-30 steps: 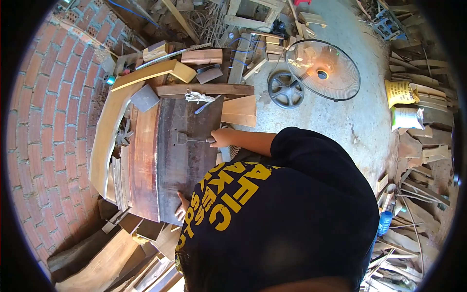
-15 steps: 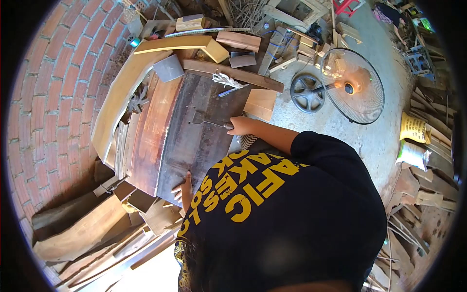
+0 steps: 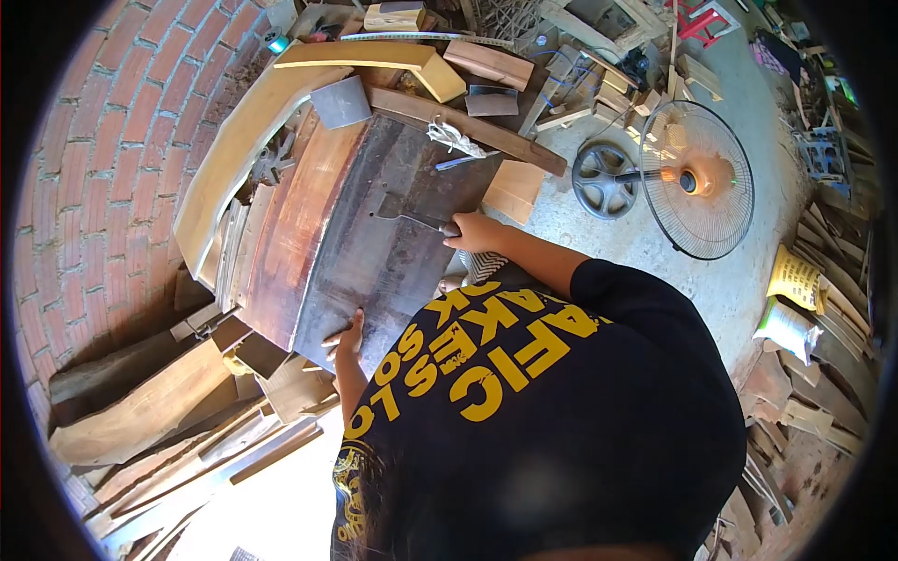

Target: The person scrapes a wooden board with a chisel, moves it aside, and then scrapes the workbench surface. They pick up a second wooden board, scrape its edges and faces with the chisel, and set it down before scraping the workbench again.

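My right hand (image 3: 463,232) is closed around the handle of a flat-bladed scraper (image 3: 426,222). Its blade lies on the dark, smooth panel (image 3: 360,266), close to a small hole in the surface. Lower on the same panel rests my left hand (image 3: 348,338), fingers spread and holding nothing. Beside the dark panel runs a reddish-brown wooden board (image 3: 297,220). A crumpled white cloth (image 3: 454,137) and a blue pen-like item (image 3: 466,161) lie at the panel's far end.
A curved yellowish wooden piece (image 3: 224,164) borders the work surface by the brick wall (image 3: 117,140). A standing fan (image 3: 697,179) is at the right on the concrete floor. Wood offcuts (image 3: 140,411) are piled at lower left, and a yellow sack (image 3: 797,278) sits far right.
The whole view has shifted slightly, so the panel and fan appear displaced. The scraper stays near the same hole, and my left hand remains on the panel.
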